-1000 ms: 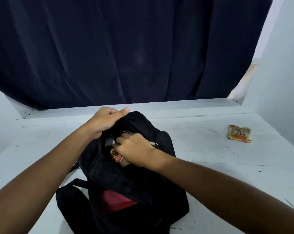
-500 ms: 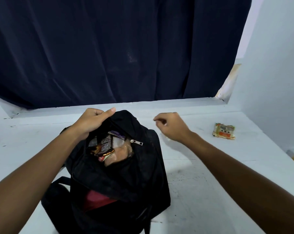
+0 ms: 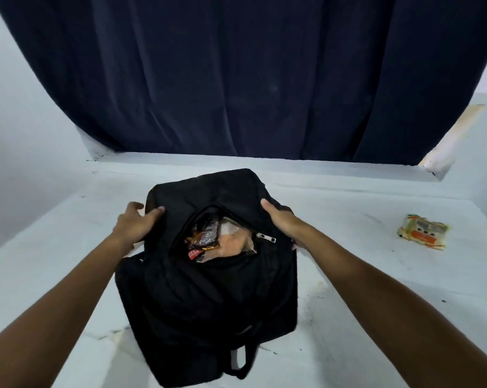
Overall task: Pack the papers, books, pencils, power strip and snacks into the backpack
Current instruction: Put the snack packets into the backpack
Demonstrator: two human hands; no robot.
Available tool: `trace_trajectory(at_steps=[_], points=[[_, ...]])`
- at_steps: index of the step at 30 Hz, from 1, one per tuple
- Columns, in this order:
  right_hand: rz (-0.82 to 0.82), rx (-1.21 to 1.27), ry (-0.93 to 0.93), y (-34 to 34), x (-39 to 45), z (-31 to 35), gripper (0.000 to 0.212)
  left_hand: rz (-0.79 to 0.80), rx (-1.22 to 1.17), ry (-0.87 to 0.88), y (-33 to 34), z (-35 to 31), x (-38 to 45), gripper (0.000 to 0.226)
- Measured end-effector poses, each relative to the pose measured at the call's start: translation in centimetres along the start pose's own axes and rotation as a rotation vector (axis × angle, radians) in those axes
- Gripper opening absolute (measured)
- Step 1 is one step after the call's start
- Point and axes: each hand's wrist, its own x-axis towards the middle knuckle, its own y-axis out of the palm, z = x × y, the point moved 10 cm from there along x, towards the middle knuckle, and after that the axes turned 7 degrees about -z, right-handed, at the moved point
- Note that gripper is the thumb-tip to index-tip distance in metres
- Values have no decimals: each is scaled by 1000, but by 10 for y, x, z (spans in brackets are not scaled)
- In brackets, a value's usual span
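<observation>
The black backpack (image 3: 206, 275) lies on the white surface (image 3: 348, 275), long axis running away from the person, open pocket up; left hand (image 3: 136, 222) and right hand (image 3: 281, 219) grip its sides; snacks (image 3: 217, 240) show inside; another snack packet (image 3: 422, 231) lies well apart, right.

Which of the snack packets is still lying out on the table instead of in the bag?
The yellow and orange snack packet, alone on the white table to the right. The other wrappers sit inside the black backpack's open pocket.
</observation>
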Motion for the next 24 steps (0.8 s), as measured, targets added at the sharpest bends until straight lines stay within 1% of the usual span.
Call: trace_trajectory(at_steps=[1, 3, 4, 5, 8, 9, 12, 14, 16, 19, 24], points=[[-53, -38, -37, 2, 2, 3, 95, 73, -59, -86, 9, 20, -8, 72], [-181, -111, -108, -4, 6, 2, 77, 175, -189, -165, 27, 38, -23, 64], [-216, -114, -126, -8, 5, 1, 71, 184, -229, -157, 32, 38, -26, 59], [-233, -108, -131, -10, 7, -4, 69, 172, -260, -140, 34, 35, -29, 55], [-253, -81, -142, -18, 13, -19, 75, 120, -322, -92, 36, 22, -33, 49], [-257, -71, -149, -21, 15, -23, 72, 125, -331, -95, 39, 19, -35, 47], [-316, -72, -181, -43, 6, -30, 55, 153, -328, -96, 54, 8, -44, 41], [-358, -68, -175, -66, 1, -44, 53, 173, -316, -77, 70, -5, -53, 37], [-405, -47, -155, -94, -5, -60, 52, 202, -314, -47, 90, -21, -63, 38], [-476, -16, -114, -137, -17, -86, 43, 272, -320, -1, 125, -46, -80, 39], [-554, -3, -74, -201, -40, -120, 37, 390, -330, 52, 184, -86, -110, 32]])
